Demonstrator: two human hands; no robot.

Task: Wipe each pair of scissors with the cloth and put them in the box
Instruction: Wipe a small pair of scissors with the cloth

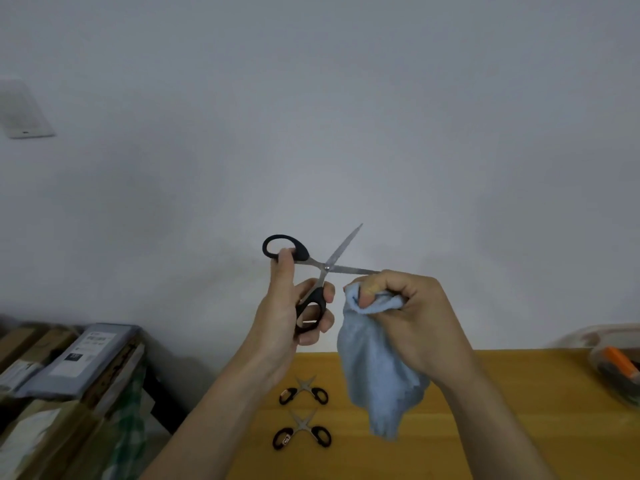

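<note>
While a plain grey wall [311,116] fills the upper frame, stacked cardboard boxes and grey parcels [69,368] crowd the lower left, just beside my yellow bench [502,427]. My left hand [287,313] grips the black-handled scissors [313,271], blades spread wide, raised in front of the wall. Below, two smaller pairs of scissors [303,412] lie open on the bench near its left edge. My right hand [408,313] clutches the blue cloth [377,368] bunched at one blade tip, the rest hanging. At the far right edge sits a clear box [620,365] holding an orange-handled tool.
</note>
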